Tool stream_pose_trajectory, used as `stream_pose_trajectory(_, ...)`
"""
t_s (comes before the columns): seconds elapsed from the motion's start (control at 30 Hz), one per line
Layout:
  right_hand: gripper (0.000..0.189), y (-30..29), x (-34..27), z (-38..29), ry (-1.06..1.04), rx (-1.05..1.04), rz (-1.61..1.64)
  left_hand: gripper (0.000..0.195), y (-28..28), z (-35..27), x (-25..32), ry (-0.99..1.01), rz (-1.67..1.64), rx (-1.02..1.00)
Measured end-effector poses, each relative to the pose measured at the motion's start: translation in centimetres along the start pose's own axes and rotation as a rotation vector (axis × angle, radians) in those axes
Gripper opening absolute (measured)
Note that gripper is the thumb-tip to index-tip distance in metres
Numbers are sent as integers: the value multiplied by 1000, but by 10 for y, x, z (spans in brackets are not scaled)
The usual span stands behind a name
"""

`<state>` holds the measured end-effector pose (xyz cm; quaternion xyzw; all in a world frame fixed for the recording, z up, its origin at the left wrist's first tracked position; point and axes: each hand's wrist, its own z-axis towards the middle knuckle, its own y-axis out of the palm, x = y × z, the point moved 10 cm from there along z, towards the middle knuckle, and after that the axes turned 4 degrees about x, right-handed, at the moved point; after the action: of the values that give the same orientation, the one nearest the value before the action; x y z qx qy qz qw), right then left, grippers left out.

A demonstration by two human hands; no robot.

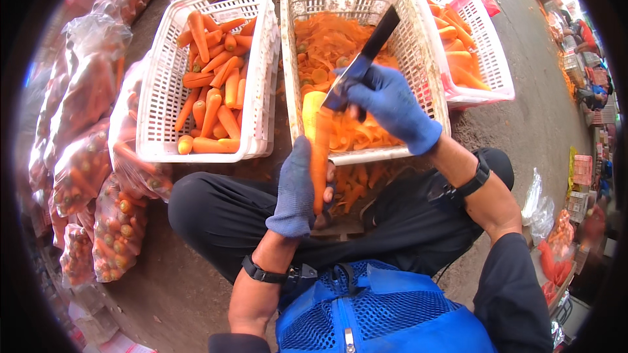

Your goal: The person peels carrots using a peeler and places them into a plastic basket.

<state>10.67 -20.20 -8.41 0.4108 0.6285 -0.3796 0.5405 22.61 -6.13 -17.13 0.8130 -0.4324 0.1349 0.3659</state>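
My left hand [294,189], in a blue knit glove with bare fingertips, holds a large carrot [320,157] by its lower part. The carrot's upper end is paler, yellow-orange, over the edge of the middle crate [426,66]. My right hand [387,105], gloved alike, grips a bladed tool [363,61] with a long dark upper part and a metal edge against or very near the carrot; its exact kind cannot be told. Carrot peelings and cut ends [328,34] fill much of that crate below. More peelings [360,184] lie under its near edge, between my legs.
A white plastic crate [147,122] of whole carrots stands left, another crate [495,59] with carrots in a pink-edged liner right. Clear bags of carrots [120,228] are piled at the far left. Clear plastic bags [539,211] lie right. People are in the far right background.
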Motion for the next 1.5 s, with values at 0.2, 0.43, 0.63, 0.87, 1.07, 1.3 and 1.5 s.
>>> stream_pose_trajectory(0.2,21,-46,8,20,-122,217,-253,46,15,-17,11,207,333,-28)
stream_pose_trajectory(0.43,22,-72,5,21,10,239,-52,41,7,-19,38,450,528,125)
stream_pose_trajectory(0.63,24,-11,-7,4,82,46,-39,41,6,-22,36,594,755,166)
stream_pose_trajectory(0.87,26,-136,70,37,211,400,-120,59,14,-28,52,396,184,-25)
stream_pose_trajectory(1.07,16,-23,0,6,8,90,100,55,10,-16,32,59,-189,-169)
stream_pose_trajectory(1.3,22,47,14,-41,74,-189,174,50,9,-7,15,21,-92,-10)
stream_pose_trajectory(1.5,13,-2,2,10,-59,-25,51,58,21,-16,13,-67,-107,-144)
